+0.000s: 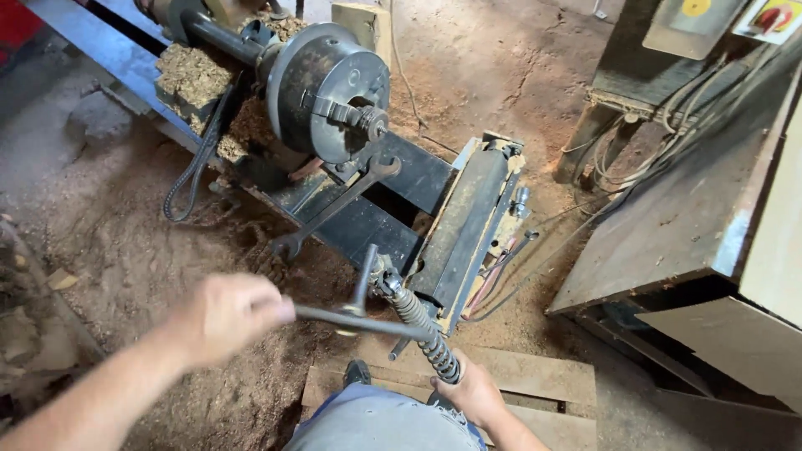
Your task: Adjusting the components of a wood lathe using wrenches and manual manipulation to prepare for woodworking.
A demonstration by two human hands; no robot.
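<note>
We see the left hand [227, 313], blurred, clenched on one end of a thin crank bar [355, 317] that crosses a threaded screw shaft [418, 321] at the near end of the lathe bed [368, 221]. The right hand [472, 391] wraps the shaft's lower end, fingers partly hidden beneath it. A long wrench [334, 209] lies on the bed below the chuck [330, 92]. Sawdust buries the far end.

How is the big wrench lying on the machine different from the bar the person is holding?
The wrench lies loose on the machine bed, untouched; the bar is gripped by the left hand. The wrench has forked open ends; the bar looks plain and thin. The wrench lies slanted; the bar is nearly level, crossing a ribbed screw that the right hand holds. Both are dark metal.
</note>
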